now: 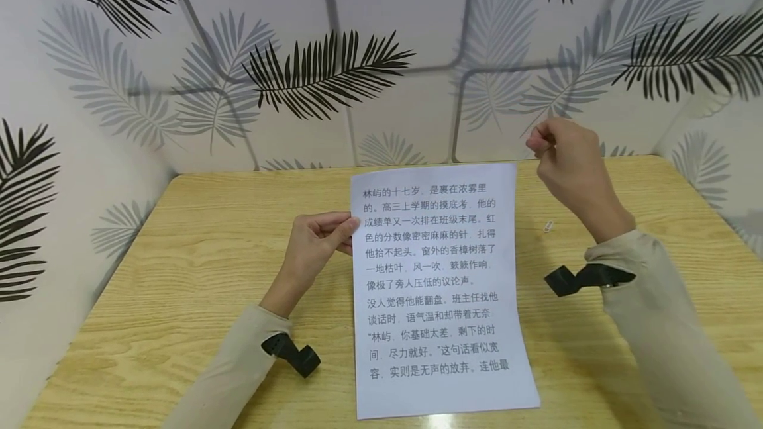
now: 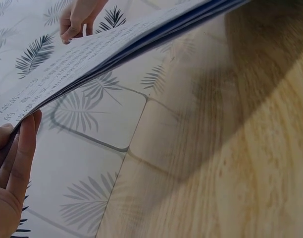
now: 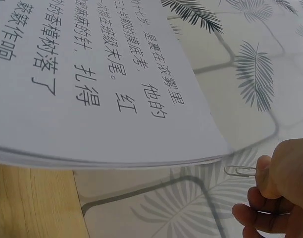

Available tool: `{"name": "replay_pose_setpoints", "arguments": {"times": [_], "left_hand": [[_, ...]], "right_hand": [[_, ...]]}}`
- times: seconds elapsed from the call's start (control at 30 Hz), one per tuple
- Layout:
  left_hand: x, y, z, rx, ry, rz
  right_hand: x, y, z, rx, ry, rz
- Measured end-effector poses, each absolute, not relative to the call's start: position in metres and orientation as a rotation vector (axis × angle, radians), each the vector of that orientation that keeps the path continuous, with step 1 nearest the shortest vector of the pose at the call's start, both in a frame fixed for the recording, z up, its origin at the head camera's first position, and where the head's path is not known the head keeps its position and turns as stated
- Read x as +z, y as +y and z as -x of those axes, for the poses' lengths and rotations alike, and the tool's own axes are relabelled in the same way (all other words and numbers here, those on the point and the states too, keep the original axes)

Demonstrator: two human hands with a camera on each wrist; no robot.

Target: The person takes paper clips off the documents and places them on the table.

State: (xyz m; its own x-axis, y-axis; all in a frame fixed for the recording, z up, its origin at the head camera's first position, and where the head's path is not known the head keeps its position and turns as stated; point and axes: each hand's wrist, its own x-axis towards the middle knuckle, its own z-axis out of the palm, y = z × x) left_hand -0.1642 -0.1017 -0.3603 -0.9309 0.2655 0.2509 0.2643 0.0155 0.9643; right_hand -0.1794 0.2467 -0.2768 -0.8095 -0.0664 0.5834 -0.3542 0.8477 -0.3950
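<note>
My left hand [image 1: 312,240] pinches the left edge of a stack of printed paper sheets [image 1: 438,290], thumb in front and fingers behind. The stack is tilted up off the table, its several layers showing along the edge in the left wrist view. Past the top right corner of the stack is my right hand [image 1: 569,167], raised with its fingers curled. In the right wrist view, its thumb and forefinger pinch a silver paper clip [image 3: 239,171], whose looped end points at the corner of the sheets.
Another small paper clip [image 1: 548,226] lies on the wood-grain table [image 1: 226,237], to the right of the stack. Behind the table stands a pale wall [image 1: 405,12] with a leaf pattern. A black wrist camera [image 1: 292,353] is strapped over each sleeve.
</note>
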Motion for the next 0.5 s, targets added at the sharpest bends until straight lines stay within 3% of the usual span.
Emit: {"name": "replay_pose_setpoints", "arguments": {"times": [0.5], "left_hand": [[-0.363,-0.103,0.167,2.122,2.246,-0.595]], "right_hand": [[-0.293,0.270,0.177,0.681,-2.536,-0.233]]}}
